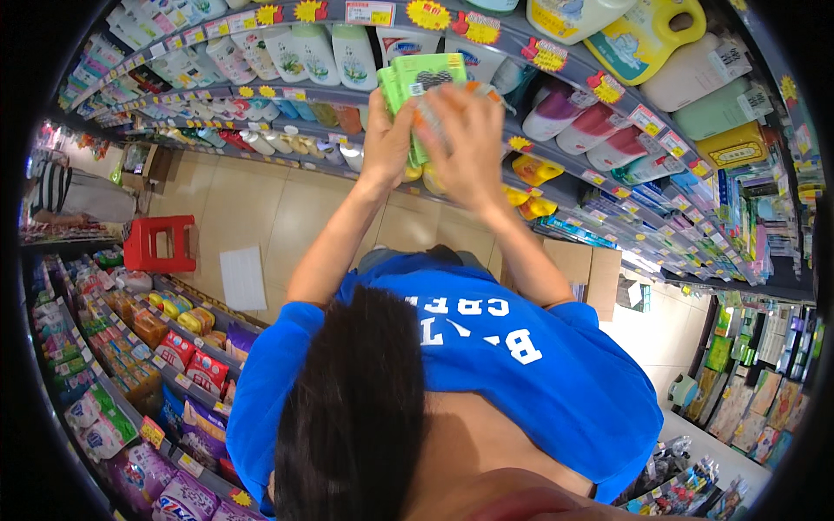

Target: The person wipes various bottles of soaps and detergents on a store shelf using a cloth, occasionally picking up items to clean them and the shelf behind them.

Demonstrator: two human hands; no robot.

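Shop shelves [326, 95]; green packs [402, 74] held, not set down.
The left hand [387, 146] clasps them; the blurred right hand's [469, 149] grip I can't tell.

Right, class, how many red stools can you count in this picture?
1. The red stool is on the tiled floor, toward the picture's left, below and left of the left hand holding green packs. Others may be hidden behind shelves.
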